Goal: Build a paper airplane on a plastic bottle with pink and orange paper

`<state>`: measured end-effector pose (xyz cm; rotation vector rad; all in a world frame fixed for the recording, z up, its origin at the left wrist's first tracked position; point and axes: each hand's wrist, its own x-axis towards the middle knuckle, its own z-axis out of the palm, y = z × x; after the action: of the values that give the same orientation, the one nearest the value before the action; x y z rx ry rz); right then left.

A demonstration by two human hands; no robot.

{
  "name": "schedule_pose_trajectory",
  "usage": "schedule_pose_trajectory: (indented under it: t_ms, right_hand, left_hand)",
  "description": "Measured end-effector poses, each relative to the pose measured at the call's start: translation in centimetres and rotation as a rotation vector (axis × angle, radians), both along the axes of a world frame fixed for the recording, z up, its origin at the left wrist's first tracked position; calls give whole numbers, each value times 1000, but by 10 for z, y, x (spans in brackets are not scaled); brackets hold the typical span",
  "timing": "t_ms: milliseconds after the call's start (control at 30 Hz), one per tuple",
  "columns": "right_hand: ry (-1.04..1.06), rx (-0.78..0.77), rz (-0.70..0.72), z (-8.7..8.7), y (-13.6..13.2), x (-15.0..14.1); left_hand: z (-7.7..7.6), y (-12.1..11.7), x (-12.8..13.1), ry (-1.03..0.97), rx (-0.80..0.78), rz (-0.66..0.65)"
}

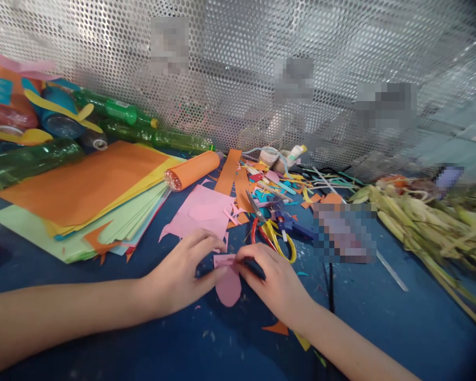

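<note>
A small pink paper cutout point(228, 291) with a rounded lower end and a folded upper edge lies between my hands. My left hand point(182, 267) has its thumb on the cutout's left side, its other fingers curled near the top edge. From the other side, my right hand point(272, 280) pinches the upper right corner between thumb and fingers. Just beyond my hands is a larger pink paper sheet point(192, 214) with an uneven cut edge. Scissors point(268, 230) with red and yellow handles lie beyond my right hand, beside a blue-handled tool point(297, 227) whose kind is unclear.
Stacked coloured paper point(91, 185) lies at left, with green plastic bottles point(115, 108) behind. An orange paper-wrapped bottle point(192, 169) lies near paper scraps point(262, 182). Corn husks point(432, 222) cover the right side. A perforated metal panel point(230, 69) rises behind the blue table point(174, 344).
</note>
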<state>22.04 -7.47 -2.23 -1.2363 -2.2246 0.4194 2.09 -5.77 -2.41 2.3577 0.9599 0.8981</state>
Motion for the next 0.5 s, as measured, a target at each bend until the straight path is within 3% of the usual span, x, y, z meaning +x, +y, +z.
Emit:
schedule_pose_trajectory:
  t_ms: [100,200,367,500]
  right_hand:
    - [1,18,26,-1,-1,-1]
    - [-59,87,-64,2,1,5]
    - [-487,308,-379,1,11,23]
    - [-672,341,-454,-4,14,29]
  left_hand:
    - [-2,7,0,23,-67,-55]
    - [-4,11,-1,14,-156,-17]
    - [-4,15,-3,-113,-346,26]
    - [-6,18,-3,-169,-362,43]
